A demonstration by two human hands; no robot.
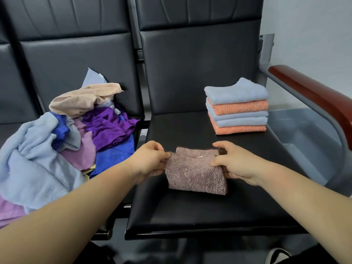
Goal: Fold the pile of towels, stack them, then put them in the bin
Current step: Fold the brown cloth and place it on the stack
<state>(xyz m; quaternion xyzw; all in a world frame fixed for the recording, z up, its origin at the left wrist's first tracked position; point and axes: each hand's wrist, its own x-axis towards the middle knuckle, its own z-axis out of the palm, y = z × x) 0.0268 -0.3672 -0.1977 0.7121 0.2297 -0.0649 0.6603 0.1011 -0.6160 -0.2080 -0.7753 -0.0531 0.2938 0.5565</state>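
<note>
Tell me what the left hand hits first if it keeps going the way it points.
Probably the stack: the left hand, pinching the brown towel, aims diagonally right and away, just beyond the right hand. Depth is unclear.

Readable text: we find none anywhere in view.
On the brown towel (pixel 194 174), near and centre: we see a pale tag (pixel 200 156) by its far edge, too small for us to read.
On the blue-grey towel (pixel 94 79), far end of the left heap: we see a whitish tag (pixel 101 75) at its right corner, and we cannot make out any print on it.
</note>
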